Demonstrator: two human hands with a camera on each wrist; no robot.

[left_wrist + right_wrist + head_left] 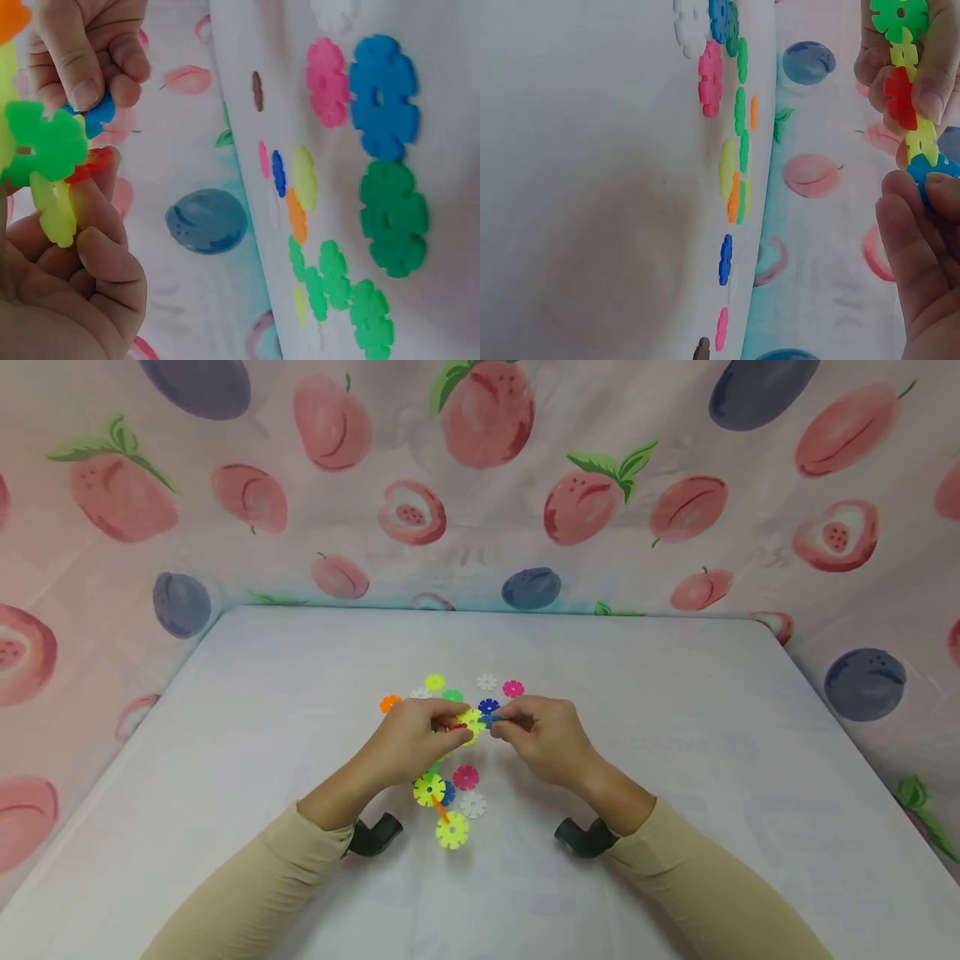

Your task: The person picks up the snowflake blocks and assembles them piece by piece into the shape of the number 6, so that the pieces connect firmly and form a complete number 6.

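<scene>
My left hand (412, 739) grips a chain of slotted plastic flower discs. A red disc (901, 97) is between its fingers, with a yellow disc (921, 142) beyond it. On the other side of the red disc, the chain runs on through a green disc (46, 139). Its lower end, a yellow disc (452, 831) joined by an orange disc (440, 810), hangs near the left wrist in the head view. Facing it, my right hand (551, 735) pinches a blue disc (926, 174) between thumb and fingers, its edge at the yellow disc's rim.
Loose discs lie on the white table (675, 693) under and beyond the hands, among them a pink disc (466, 777), a white disc (472, 804) and an orange disc (390, 703). Behind hangs a fruit-print cloth (480, 543). A black curved piece (378, 835) sits at the left cuff.
</scene>
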